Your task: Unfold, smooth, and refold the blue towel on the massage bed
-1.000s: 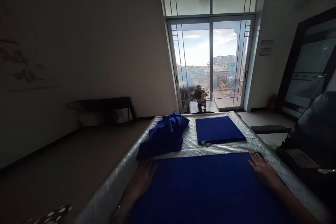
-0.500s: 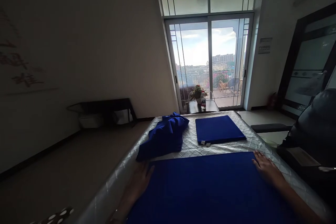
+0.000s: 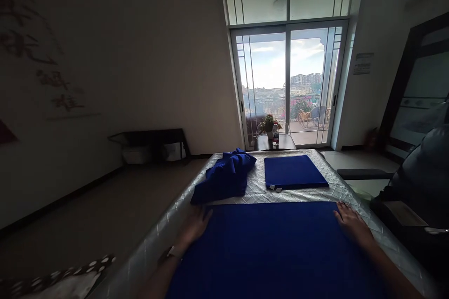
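- Head view, main workpiece: a large blue cloth (image 3: 273, 247) lies flat across the near end of a silver quilted surface (image 3: 257, 187); its far edge runs between the two hands, and its near part passes out of frame at the bottom.
- Head view, left hand (image 3: 194, 226): positioned at the far left corner of the large blue cloth, thumb toward the cloth. The hand is dark and blurred; whether the fingers pinch the edge cannot be told. A band (image 3: 173, 252) encircles the wrist.
- Head view, right hand (image 3: 351, 222): rests palm down at the far right corner of the same cloth, fingers extended, nothing clasped.
- Head view, beyond the far edge: a crumpled blue cloth (image 3: 226, 175) lies at left; a flat blue rectangle (image 3: 294, 171) lies at right, well apart from it, with white tags (image 3: 278, 190) at its near edge.
- Head view, background: a small table (image 3: 261, 142) carries a potted plant (image 3: 269, 122) and a bottle (image 3: 275, 136), in front of a glass sliding door (image 3: 287, 84).
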Demonstrator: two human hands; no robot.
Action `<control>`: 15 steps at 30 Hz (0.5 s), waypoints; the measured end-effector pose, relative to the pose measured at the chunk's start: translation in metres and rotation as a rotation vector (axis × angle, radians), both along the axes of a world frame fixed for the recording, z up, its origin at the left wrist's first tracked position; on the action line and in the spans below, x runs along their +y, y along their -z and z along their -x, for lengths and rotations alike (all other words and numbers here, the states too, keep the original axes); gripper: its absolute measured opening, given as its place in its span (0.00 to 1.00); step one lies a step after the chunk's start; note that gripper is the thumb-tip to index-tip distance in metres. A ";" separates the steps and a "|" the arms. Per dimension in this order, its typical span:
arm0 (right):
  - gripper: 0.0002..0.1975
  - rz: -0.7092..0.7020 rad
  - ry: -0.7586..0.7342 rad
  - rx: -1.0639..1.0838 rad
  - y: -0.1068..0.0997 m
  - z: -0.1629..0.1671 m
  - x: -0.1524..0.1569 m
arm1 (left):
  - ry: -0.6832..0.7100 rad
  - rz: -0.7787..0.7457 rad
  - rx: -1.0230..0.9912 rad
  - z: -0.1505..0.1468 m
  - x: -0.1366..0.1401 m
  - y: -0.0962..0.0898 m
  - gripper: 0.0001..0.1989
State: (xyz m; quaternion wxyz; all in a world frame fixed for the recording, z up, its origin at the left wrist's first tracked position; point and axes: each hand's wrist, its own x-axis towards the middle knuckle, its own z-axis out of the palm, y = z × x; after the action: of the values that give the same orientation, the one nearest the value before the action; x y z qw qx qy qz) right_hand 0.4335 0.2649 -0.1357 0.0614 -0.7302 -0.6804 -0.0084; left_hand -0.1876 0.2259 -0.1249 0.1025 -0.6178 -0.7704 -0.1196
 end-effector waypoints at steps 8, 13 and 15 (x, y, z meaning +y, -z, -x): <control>0.35 -0.030 0.001 0.047 -0.001 0.002 -0.002 | 0.274 0.090 -0.056 -0.122 0.007 -0.026 0.34; 0.33 -0.080 -0.002 0.000 -0.008 0.006 -0.007 | 0.518 0.077 -0.080 -0.218 0.010 -0.022 0.30; 0.32 -0.105 -0.033 -0.008 -0.014 0.008 -0.010 | 0.586 0.074 -0.114 -0.236 0.008 -0.021 0.29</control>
State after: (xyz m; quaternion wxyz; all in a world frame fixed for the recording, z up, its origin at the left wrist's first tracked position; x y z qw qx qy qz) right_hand 0.4251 0.2546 -0.1212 0.0970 -0.7147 -0.6911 -0.0461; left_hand 0.0482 0.2337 -0.1035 -0.0022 -0.8092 -0.5679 -0.1505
